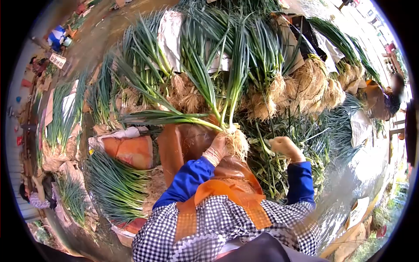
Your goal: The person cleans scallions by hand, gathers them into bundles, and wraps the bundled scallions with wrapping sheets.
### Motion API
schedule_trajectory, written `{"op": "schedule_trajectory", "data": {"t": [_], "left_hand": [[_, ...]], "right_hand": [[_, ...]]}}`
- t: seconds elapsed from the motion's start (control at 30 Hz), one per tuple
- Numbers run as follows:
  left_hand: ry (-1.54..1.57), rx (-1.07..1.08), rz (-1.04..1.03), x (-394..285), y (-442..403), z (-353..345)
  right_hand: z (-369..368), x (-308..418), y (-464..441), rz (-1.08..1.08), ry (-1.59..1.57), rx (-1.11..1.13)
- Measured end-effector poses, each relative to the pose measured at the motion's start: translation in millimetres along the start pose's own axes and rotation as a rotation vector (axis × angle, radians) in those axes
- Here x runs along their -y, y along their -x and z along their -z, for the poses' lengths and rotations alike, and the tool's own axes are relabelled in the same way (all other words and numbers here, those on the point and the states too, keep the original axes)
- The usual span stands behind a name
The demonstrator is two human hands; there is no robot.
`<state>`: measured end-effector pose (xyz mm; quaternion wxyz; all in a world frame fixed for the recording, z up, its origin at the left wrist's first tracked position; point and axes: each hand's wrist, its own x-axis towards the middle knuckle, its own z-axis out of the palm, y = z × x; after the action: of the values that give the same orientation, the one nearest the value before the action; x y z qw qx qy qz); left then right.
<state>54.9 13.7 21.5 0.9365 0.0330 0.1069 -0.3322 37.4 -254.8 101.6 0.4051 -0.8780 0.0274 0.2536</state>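
My left hand (217, 147) is closed around the root end of a small bunch of green onions (229, 98), held over my lap. Pale, stringy roots (237, 144) hang beside the fingers, and the long leaves fan out away from me. To the right, my right hand (283, 146) has its fingers curled together above a heap of leaf trimmings (273, 172). A bright green onion leaf (264, 143) with a pale end lies right by its fingertips; I cannot tell whether it is gripped. A brown apron (187, 142) covers my lap.
Large bundles of green onions (262, 52) with thick roots (305, 83) stand in a row ahead. Another pile of green onions (115, 185) lies at the left, near an orange sack (128, 153). Wet floor (353, 179) shows at the right. Other people (382, 98) are at the edges.
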Motion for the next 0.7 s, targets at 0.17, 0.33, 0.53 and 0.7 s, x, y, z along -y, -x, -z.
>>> {"op": "schedule_trajectory", "data": {"t": [0.17, 0.33, 0.53, 0.7], "left_hand": [[-0.368, -0.088, -0.244, 0, 3, -20], [-0.346, -0.151, -0.285, -24, -17, 3], [-0.256, -0.259, -0.304, -28, -11, 13], [-0.256, -0.171, -0.177, -13, -7, -5]], "right_hand": [[-9, 18, -82, 0.222, 0.308, -0.325], [-4, 64, -223, 0.046, 0.674, -0.545], [12, 74, -242, 0.007, 0.835, -0.316], [16, 99, -128, 0.175, -0.085, -0.079]]}}
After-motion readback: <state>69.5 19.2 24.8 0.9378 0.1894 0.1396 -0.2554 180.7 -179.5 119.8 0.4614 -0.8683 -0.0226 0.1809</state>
